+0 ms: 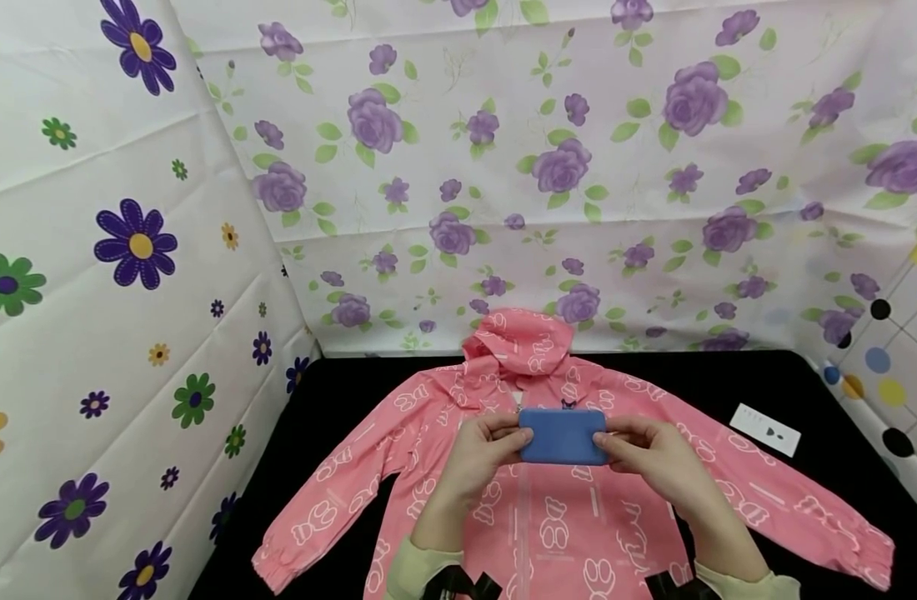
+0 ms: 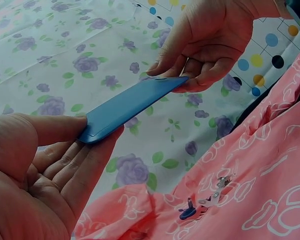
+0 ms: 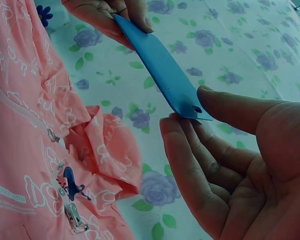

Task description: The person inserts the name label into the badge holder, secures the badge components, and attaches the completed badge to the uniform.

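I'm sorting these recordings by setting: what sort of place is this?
Probably a makeshift recording booth: flower-printed sheets form walls behind and beside a black surface, where a pink hooded jacket lies spread out.

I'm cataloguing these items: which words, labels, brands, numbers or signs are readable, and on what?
No text reads clearly.
Pink jacket: a small printed label, too blurred to quote.
White card: faint small marks, too small to read.
Blue flat case: no lettering visible.

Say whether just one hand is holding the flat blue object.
No, the left hand and right hand pinch opposite ends of the flat blue object.
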Available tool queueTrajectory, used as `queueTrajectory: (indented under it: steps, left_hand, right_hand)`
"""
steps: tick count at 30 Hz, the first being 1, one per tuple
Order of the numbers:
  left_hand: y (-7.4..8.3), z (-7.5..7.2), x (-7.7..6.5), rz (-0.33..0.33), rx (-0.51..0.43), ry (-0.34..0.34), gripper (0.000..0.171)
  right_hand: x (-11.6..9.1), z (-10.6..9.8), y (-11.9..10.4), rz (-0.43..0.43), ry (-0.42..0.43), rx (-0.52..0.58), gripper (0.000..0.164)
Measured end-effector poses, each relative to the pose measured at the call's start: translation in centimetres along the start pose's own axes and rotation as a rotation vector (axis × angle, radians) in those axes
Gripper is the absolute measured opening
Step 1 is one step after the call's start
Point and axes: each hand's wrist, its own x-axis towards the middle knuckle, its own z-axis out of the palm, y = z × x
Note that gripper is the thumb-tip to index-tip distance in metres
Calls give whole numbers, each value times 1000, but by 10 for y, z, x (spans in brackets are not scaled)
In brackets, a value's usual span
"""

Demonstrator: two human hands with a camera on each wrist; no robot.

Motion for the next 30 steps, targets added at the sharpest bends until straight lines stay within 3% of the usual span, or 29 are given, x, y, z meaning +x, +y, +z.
queueTrajectory:
  steps: [30]
  left_hand:
    - [-1,1,1,11,-19,-43,35]
  right_hand:
    - [-1,1,1,-5,14,-42,31]
